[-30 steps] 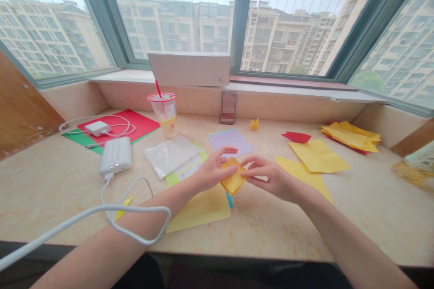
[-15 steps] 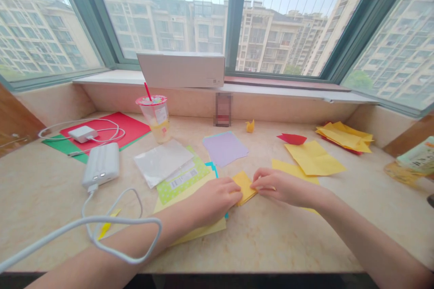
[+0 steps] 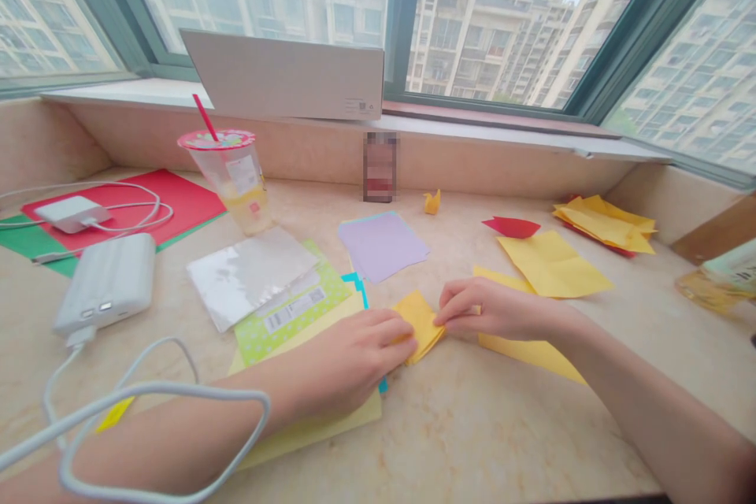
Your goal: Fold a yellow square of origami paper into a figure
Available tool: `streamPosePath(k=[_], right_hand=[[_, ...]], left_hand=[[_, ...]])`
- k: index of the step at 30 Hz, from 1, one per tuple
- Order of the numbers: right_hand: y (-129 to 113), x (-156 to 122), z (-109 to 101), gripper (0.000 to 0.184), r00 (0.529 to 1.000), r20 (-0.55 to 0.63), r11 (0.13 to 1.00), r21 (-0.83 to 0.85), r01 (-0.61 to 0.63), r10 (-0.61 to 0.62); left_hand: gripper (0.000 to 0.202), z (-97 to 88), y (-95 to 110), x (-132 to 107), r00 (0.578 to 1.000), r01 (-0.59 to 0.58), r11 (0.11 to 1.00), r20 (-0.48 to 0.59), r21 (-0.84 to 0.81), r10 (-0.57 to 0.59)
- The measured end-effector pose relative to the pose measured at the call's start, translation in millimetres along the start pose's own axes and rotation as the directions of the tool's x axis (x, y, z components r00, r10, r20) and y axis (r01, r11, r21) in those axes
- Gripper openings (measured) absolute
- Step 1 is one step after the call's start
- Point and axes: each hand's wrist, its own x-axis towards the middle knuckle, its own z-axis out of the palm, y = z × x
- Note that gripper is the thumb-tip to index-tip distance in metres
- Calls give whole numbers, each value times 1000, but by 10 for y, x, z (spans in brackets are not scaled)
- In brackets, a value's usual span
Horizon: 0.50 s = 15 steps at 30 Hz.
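- Left hand (image 3: 378, 346) covers left side of folded yellow-orange paper square (image 3: 422, 321), grip unclear.
- Right hand (image 3: 476, 309) pinches its right corner.
- Square lies between, touching both.

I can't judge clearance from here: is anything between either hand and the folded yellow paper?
No, nothing visible stands between them. The left hand is on the left side of the folded yellow paper, and the right hand touches its right edge.

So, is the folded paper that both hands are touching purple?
No, the folded paper is yellow, while the purple sheet lies apart from it, farther back.
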Motion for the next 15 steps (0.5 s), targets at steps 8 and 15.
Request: streamPosePath(k=[8,15], right_hand=[[76,7,27,19,999,14,996,85,-40,39],[110,11,58,18,999,-3,993,113,-41,42]], left_hand=[[43,69,-105,-107,998,-49,990,-54,-132,42],[40,79,-107,-100,999,-25,993,-36,-113,21]])
